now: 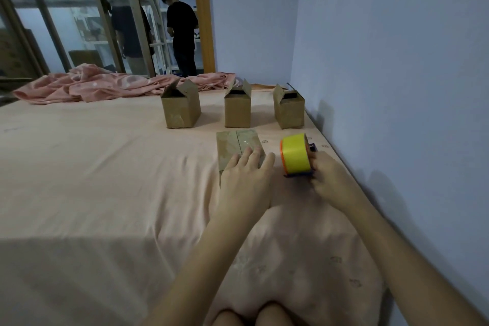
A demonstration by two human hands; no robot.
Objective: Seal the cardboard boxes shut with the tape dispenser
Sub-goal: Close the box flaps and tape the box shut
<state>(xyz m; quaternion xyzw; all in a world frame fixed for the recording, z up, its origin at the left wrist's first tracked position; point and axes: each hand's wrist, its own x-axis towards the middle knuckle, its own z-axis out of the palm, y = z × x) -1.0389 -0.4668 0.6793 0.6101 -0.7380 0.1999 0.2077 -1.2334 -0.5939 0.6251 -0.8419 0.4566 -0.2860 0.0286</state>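
Observation:
A closed cardboard box lies on the bed in front of me, with clear tape shining along its top seam. My left hand rests flat on its near end, fingers spread. Just right of the box, my right hand grips a tape dispenser with a yellow roll, orange hub and blue frame, held just above the sheet. Three more cardboard boxes stand in a row behind, flaps up: left, middle, right.
The bed sheet is peach-coloured and wrinkled. A pink blanket is bunched along the far edge. A blue wall runs close along the right side. Two people stand beyond the glass partition by shelves. My knees show at the bottom.

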